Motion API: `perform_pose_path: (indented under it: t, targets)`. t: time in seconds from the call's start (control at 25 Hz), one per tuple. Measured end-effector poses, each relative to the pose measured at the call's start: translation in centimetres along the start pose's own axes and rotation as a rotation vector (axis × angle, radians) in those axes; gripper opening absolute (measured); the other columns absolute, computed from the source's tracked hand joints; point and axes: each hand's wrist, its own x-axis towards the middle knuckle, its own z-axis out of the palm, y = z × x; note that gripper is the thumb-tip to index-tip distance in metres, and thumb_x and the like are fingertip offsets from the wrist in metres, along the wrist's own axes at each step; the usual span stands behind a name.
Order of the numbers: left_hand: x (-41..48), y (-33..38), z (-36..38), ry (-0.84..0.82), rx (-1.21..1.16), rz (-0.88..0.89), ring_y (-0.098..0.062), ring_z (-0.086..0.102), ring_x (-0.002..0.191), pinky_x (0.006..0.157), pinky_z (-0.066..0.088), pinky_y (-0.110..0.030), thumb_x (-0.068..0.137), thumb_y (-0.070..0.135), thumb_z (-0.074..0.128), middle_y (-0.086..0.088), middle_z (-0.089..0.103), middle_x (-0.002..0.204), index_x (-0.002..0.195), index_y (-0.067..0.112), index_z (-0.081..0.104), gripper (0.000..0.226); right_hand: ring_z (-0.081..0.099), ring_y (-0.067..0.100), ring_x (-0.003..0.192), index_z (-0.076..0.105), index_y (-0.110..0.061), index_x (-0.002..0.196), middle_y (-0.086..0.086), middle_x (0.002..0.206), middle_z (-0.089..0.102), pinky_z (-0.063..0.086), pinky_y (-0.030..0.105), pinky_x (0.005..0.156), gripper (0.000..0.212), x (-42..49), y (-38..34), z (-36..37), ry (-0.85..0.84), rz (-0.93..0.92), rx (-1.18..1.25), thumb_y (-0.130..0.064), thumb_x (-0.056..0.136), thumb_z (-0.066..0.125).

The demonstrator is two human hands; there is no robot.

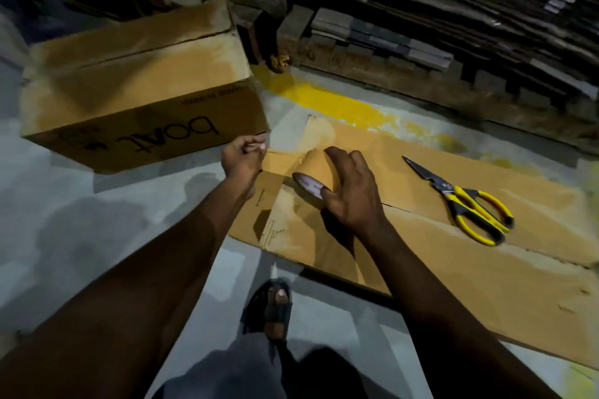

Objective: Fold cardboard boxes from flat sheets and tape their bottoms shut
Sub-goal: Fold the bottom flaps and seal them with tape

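A brown tape roll (313, 173) is gripped by my right hand (351, 186) just above a flat cardboard sheet (453, 256) lying on the floor. My left hand (243, 159) pinches the loose end of the tape, which stretches as a short strip from the roll toward the left. That hand sits beside the near corner of an assembled cardboard box (139, 87) printed "boat", standing at the left with its flaps folded shut on top.
Yellow-handled scissors (466, 201) lie on the flat sheet to the right of my hands. Stacks of flat cardboard (421, 10) fill the back. A yellow painted patch (327, 104) marks the grey floor. My sandalled foot (275, 308) is below.
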Motion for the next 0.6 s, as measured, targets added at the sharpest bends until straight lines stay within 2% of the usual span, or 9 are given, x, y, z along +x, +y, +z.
perform_pose_path:
  t: [0.12,0.24,0.36,0.52,0.6]
  targets:
    - [0.6,-0.7,0.8,-0.065,-0.041,0.001,-0.017,0.061,0.081,0.07,0.048,-0.03,0.089,0.002,0.063,-0.006,0.067,0.088,0.091,0.011,0.069,0.011,0.054,0.033,0.084,0.055,-0.016,0.136,0.01,0.099,0.051,0.042,0.035,0.066,0.073,0.4,0.5,-0.1,0.095,0.009,-0.063,-0.04,0.068,0.048]
    - [0.6,-2.0,1.4,-0.116,-0.065,-0.042,-0.017,0.06,0.076,0.06,0.046,-0.025,0.09,0.002,0.062,0.001,0.064,0.077,0.084,0.017,0.068,0.017,0.055,0.029,0.08,0.056,-0.022,0.137,0.008,0.096,0.053,0.039,0.029,0.061,0.073,0.7,0.5,-0.3,0.134,0.021,-0.123,-0.041,0.068,0.046]
    - [0.8,-3.3,1.6,-0.12,-0.044,-0.077,-0.014,0.058,0.069,0.051,0.043,-0.021,0.089,0.003,0.062,0.002,0.064,0.076,0.081,0.02,0.069,0.02,0.056,0.029,0.079,0.058,-0.023,0.136,0.008,0.095,0.055,0.046,0.033,0.061,0.071,0.6,0.2,-0.2,0.119,0.009,-0.176,-0.043,0.069,0.046]
    - [0.8,-4.3,2.0,-0.148,-0.013,-0.04,-0.017,0.059,0.071,0.057,0.047,-0.024,0.088,0.001,0.063,-0.007,0.066,0.084,0.08,0.019,0.07,0.021,0.055,0.028,0.076,0.057,-0.024,0.135,0.006,0.094,0.053,0.045,0.031,0.06,0.069,0.8,0.5,0.0,0.11,-0.012,-0.215,-0.036,0.068,0.051]
    - [0.6,-5.0,2.5,-0.184,0.029,-0.028,-0.024,0.065,0.082,0.066,0.054,-0.029,0.086,0.0,0.064,-0.009,0.069,0.089,0.078,0.021,0.069,0.023,0.055,0.029,0.077,0.057,-0.024,0.136,0.006,0.094,0.053,0.045,0.031,0.059,0.069,0.8,0.7,0.0,0.101,-0.012,-0.215,-0.031,0.067,0.057]
